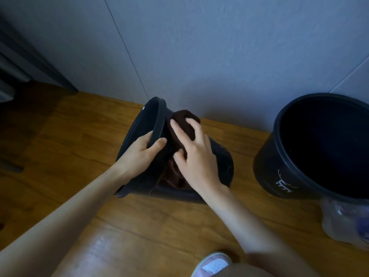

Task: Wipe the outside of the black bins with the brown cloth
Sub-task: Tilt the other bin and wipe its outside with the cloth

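Tilted bin (223,158) on wood floor (79,136), mouth turned left, base near the wall (199,56). Left hand (139,154): grip narrow, fingers inside and thumb outside, clamped on the bin's rim. Right hand (197,156): grip holding the cloth (184,120), fingers spread over it and thumb tucked into a fold, pressing it on the bin's outer side just below the rim. Second bin (269,166) upright, well apart to the right.
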Demonstrator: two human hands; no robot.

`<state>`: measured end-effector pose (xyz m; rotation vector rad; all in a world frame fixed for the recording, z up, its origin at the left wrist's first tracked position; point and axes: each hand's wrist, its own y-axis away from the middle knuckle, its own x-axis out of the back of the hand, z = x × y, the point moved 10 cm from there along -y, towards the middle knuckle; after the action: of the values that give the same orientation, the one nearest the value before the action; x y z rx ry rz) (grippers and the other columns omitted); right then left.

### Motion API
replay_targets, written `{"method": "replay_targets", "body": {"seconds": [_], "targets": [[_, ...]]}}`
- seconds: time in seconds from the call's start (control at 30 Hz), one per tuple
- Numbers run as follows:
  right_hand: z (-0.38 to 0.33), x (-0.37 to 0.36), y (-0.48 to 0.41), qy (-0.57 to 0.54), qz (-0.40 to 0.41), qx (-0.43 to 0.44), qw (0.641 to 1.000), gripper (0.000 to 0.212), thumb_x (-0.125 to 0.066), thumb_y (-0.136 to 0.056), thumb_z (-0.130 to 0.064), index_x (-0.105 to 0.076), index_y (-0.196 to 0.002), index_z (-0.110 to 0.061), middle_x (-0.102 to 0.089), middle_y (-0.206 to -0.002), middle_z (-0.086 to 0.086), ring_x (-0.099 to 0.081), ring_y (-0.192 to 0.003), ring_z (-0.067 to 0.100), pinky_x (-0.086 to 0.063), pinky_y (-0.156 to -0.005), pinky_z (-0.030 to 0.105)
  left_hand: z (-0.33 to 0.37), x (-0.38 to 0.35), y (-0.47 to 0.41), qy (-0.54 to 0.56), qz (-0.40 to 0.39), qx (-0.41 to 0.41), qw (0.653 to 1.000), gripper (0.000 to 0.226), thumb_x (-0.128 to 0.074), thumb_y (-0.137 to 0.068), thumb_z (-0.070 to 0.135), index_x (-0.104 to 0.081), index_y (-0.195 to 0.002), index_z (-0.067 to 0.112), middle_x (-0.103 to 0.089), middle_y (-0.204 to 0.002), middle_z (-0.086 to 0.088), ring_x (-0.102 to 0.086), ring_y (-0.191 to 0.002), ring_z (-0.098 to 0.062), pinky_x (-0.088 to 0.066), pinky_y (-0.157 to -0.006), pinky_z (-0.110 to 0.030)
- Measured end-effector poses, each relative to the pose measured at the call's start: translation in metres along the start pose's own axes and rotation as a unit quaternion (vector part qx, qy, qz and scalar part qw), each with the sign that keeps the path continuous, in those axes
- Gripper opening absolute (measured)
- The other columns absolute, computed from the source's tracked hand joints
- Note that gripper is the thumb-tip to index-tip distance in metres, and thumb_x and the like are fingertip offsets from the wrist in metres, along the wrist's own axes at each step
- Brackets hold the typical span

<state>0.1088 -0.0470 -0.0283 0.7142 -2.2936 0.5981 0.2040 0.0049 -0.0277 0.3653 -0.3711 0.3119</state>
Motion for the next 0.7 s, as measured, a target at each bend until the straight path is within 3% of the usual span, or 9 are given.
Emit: {"method": "replay_targets", "body": {"seconds": [0.07, 0.2, 0.33, 0.4, 0.5, 0.6, 0.7], "targets": [[0.037, -0.003, 0.007, 0.025, -0.007, -0.047, 0.999, 0.061, -0.051, -0.089, -0.016, -0.032, -0.142, -0.040, -0.024, -0.150, -0.004, -0.036, -0.127, 0.020, -0.043, -0.068, 0.020, 0.000, 0.004, 0.000, 0.012, 0.012, 0.007, 1.000, 0.017, -0.041, -0.097, 0.028, -0.055, -0.092, 0.036, -0.065, -0.091, 0.012, -0.061, -0.077, 0.013, -0.042, -0.066, -0.012], [0.151, -0.005, 0.041, 0.075, -0.067, -0.254, 0.962, 0.055, -0.044, -0.095, -0.021, -0.026, -0.145, -0.038, -0.018, -0.152, 0.000, -0.037, -0.128, 0.028, -0.049, -0.092, 0.038, -0.001, 0.005, 0.003, 0.014, 0.015, 0.004, 1.000, 0.019, -0.042, -0.097, 0.027, -0.054, -0.094, 0.040, -0.064, -0.094, 0.018, -0.058, -0.082, 0.018, -0.043, -0.071, -0.010], [0.197, -0.007, 0.070, 0.071, -0.121, -0.363, 0.921, 0.052, -0.037, -0.098, -0.023, -0.021, -0.148, -0.029, -0.014, -0.152, 0.007, -0.030, -0.132, 0.031, -0.042, -0.097, 0.041, 0.005, -0.003, 0.001, -0.008, -0.002, -0.005, 1.000, 0.018, -0.043, -0.096, 0.028, -0.056, -0.094, 0.040, -0.064, -0.095, 0.020, -0.058, -0.085, 0.018, -0.041, -0.065, 0.002], [0.183, -0.006, 0.063, 0.066, -0.093, -0.346, 0.931, 0.053, -0.039, -0.097, -0.022, -0.022, -0.147, -0.026, -0.014, -0.152, 0.008, -0.030, -0.133, 0.031, -0.043, -0.097, 0.041, 0.005, -0.002, 0.000, -0.011, 0.002, 0.003, 1.000, 0.017, -0.042, -0.097, 0.029, -0.055, -0.092, 0.040, -0.064, -0.095, 0.019, -0.059, -0.084, 0.015, -0.043, -0.067, -0.003], [0.119, 0.001, 0.032, 0.062, -0.030, -0.224, 0.972, 0.056, -0.046, -0.094, -0.018, -0.027, -0.146, -0.025, -0.017, -0.151, 0.007, -0.029, -0.135, 0.029, -0.041, -0.099, 0.036, 0.004, -0.001, -0.002, -0.006, 0.009, 0.012, 1.000, 0.018, -0.042, -0.097, 0.029, -0.054, -0.091, 0.040, -0.063, -0.095, 0.018, -0.058, -0.085, 0.011, -0.041, -0.071, -0.010], [0.040, 0.005, 0.011, 0.024, 0.006, -0.078, 0.997, 0.061, -0.049, -0.091, -0.014, -0.026, -0.146, -0.026, -0.017, -0.152, 0.007, -0.027, -0.135, 0.025, -0.043, -0.086, 0.025, 0.006, -0.006, -0.005, -0.013, 0.004, 0.010, 1.000, 0.017, -0.042, -0.097, 0.028, -0.054, -0.092, 0.039, -0.064, -0.098, 0.012, -0.060, -0.091, 0.002, -0.044, -0.077, -0.016], [0.014, -0.001, 0.017, 0.019, 0.014, 0.014, 1.000, 0.067, -0.053, -0.089, -0.012, -0.023, -0.147, -0.028, -0.019, -0.151, 0.010, -0.034, -0.131, 0.024, -0.050, -0.080, 0.021, 0.008, -0.006, -0.005, -0.017, 0.006, 0.014, 1.000, 0.015, -0.041, -0.096, 0.028, -0.053, -0.090, 0.036, -0.063, -0.095, 0.008, -0.060, -0.088, -0.002, -0.043, -0.072, -0.018]]}}
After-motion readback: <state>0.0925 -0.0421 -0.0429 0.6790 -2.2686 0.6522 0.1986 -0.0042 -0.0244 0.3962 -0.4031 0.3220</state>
